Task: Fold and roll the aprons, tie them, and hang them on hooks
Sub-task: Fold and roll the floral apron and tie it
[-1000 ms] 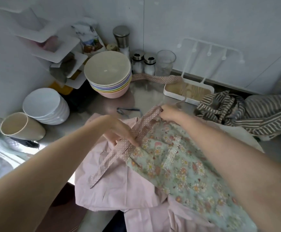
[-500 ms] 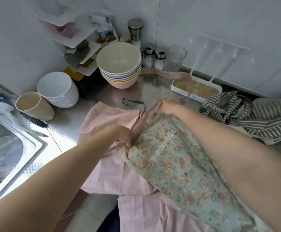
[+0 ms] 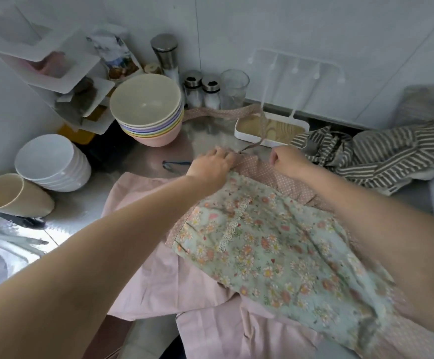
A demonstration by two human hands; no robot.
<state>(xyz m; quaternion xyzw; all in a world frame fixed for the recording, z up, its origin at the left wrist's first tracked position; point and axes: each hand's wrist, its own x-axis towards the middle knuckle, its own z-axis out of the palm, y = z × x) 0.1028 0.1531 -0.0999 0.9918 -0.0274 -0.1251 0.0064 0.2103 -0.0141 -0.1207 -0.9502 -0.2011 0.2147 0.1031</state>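
My left hand [image 3: 212,165] and right hand [image 3: 285,161] are gripping the far edge of the top apron [image 3: 267,244], side by side with a gap between them. That apron is lying on a second apron [image 3: 159,275] spread over the counter [image 3: 205,136]. A third apron [image 3: 381,154] is lying heaped to the right. Behind my hands, a strap [image 3: 221,114] is trailing back over a tray [image 3: 270,130]. Left of the tray a bowl stack [image 3: 147,107] is standing, with shakers [image 3: 201,92] and a glass [image 3: 234,86] behind. Farther left a second bowl stack [image 3: 51,161] is sitting, a cup [image 3: 11,196] lying in front of it.
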